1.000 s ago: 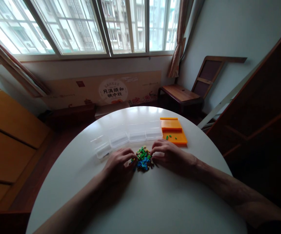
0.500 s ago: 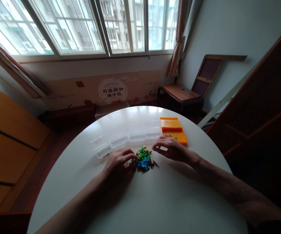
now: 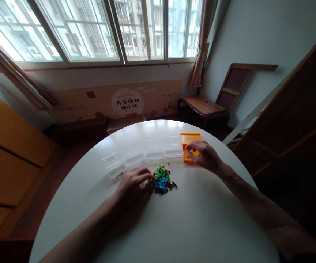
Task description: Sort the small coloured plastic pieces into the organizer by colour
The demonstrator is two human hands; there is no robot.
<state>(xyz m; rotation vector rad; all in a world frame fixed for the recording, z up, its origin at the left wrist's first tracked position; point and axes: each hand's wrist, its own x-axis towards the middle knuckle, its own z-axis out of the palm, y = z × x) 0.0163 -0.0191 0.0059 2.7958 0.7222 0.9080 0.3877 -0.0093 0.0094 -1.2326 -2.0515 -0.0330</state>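
Note:
A heap of small plastic building bricks (image 3: pixel 162 179), green, blue, yellow and dark brown, lies on the white round table. My left hand (image 3: pixel 136 181) rests at the heap's left edge, its fingers curled against the bricks; what they hold, if anything, is hidden. Over the orange tray (image 3: pixel 188 159) is my right hand (image 3: pixel 203 155), thumb and fingertips drawn together at a small green brick (image 3: pixel 188 155). Another green brick (image 3: pixel 198 155) shows on the tray beneath the hand. One loose green brick (image 3: pixel 168 163) lies just behind the heap.
Clear plastic boxes (image 3: pixel 154 154) stand in a curved row behind the heap, their lids raised at the back. The table's rounded far edge (image 3: pixel 158 121) lies beyond them. A wooden chair (image 3: pixel 204 106) is past the table, below the window.
My right hand has moved from the heap's right side to above the orange tray. A single green brick now shows apart behind the heap. My left hand stays in place.

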